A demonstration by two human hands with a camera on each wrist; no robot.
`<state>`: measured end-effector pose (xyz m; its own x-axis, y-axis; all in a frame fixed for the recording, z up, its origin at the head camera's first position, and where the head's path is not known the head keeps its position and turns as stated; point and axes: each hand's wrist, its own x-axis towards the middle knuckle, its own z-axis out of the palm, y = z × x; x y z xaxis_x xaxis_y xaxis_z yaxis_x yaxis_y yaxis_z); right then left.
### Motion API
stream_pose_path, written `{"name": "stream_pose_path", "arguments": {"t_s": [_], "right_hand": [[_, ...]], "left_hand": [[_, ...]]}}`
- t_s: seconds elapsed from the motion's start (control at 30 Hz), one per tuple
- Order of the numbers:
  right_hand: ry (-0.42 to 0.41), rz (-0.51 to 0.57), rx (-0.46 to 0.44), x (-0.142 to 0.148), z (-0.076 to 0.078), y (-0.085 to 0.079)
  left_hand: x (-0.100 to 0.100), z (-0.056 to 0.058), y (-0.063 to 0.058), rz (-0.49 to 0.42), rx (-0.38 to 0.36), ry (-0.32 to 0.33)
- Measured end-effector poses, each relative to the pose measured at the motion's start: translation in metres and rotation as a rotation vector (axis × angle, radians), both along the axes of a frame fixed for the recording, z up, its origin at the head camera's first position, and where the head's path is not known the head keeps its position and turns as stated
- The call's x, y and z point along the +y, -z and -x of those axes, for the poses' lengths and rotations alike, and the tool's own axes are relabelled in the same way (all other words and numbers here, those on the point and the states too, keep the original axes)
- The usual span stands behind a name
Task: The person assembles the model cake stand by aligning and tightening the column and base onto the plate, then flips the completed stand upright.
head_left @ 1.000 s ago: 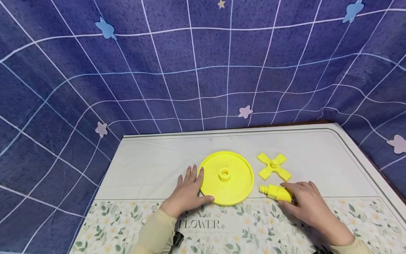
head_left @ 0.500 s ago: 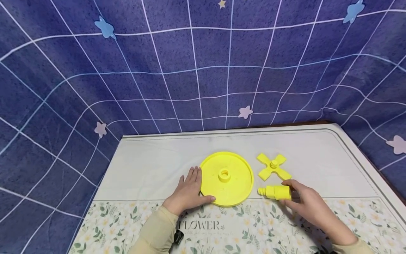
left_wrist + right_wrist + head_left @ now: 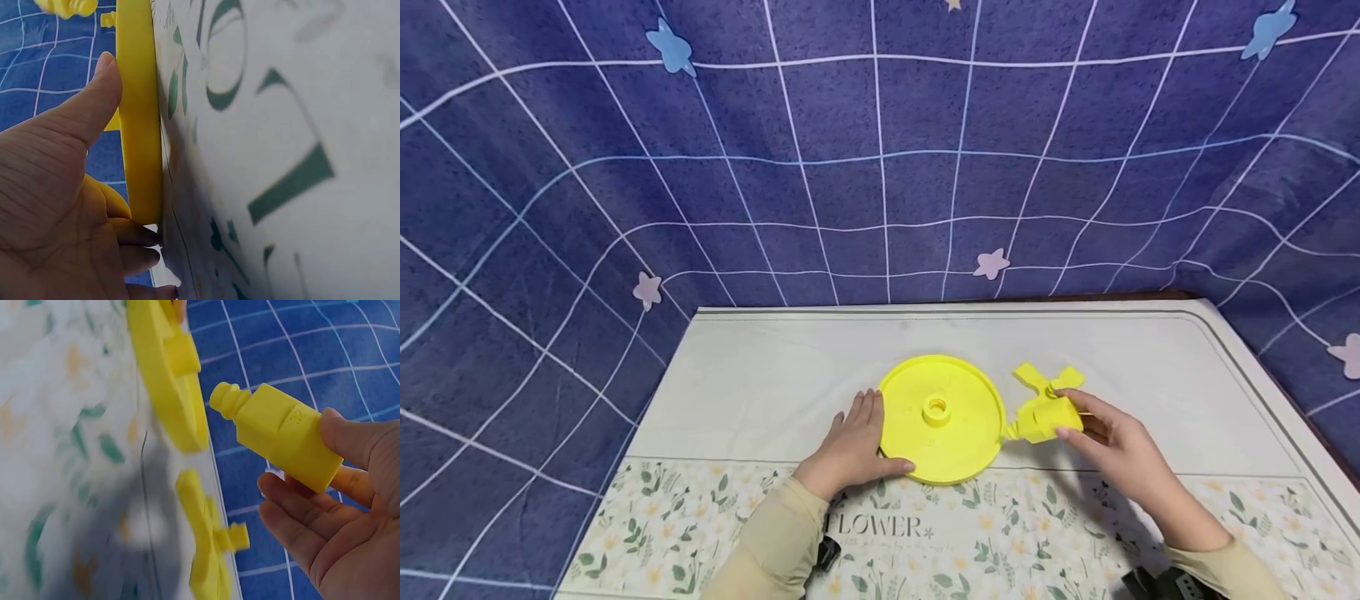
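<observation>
A round yellow disc (image 3: 943, 454) with a raised rim and a central socket lies on the table. My left hand (image 3: 852, 446) rests against its left and near edge, fingers mostly straight. In the left wrist view the thumb (image 3: 103, 94) touches the disc's side wall (image 3: 140, 125). My right hand (image 3: 1123, 446) pinches a yellow block (image 3: 284, 434) with a ridged, narrower end between thumb and fingers, above the table. That end points left toward the disc. Behind the block is a yellow four-armed cross piece (image 3: 1028, 375) with an upright peg, partly hidden in the head view.
The table has a white cover (image 3: 775, 375) and a floral strip (image 3: 647, 517) lettered "FLOWER" along the near side. A blue gridded curtain (image 3: 820, 192) with stars hangs behind and at both sides.
My right hand has lifted the block off the table and brought it up in front of the cross piece, turning it slightly. The left hand stays at the disc. The head view has shifted slightly.
</observation>
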<state>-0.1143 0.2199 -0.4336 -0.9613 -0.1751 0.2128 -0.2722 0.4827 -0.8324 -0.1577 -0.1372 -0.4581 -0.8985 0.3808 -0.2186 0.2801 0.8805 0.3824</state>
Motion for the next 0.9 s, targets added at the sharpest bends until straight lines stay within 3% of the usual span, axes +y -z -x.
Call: {"name": "stream_pose_path", "arguments": {"t_s": [0.2, 0.43, 0.6, 0.9], "right_hand": [[-0.081, 0.146, 0.003, -0.026, 0.016, -0.003], [-0.068, 0.212, 0.02, -0.056, 0.034, -0.007], [-0.066, 0.141, 0.043, -0.077, 0.044, -0.008], [-0.077, -0.039, 0.245, -0.102, 0.058, -0.005]], "left_hand": [[0.0, 0.0, -0.003, -0.01, -0.008, 0.008], [-0.001, -0.001, -0.003, -0.006, -0.023, 0.006], [-0.002, -0.001, -0.002, -0.017, -0.032, -0.004], [-0.002, -0.002, 0.0, -0.009, -0.03, -0.017]]}}
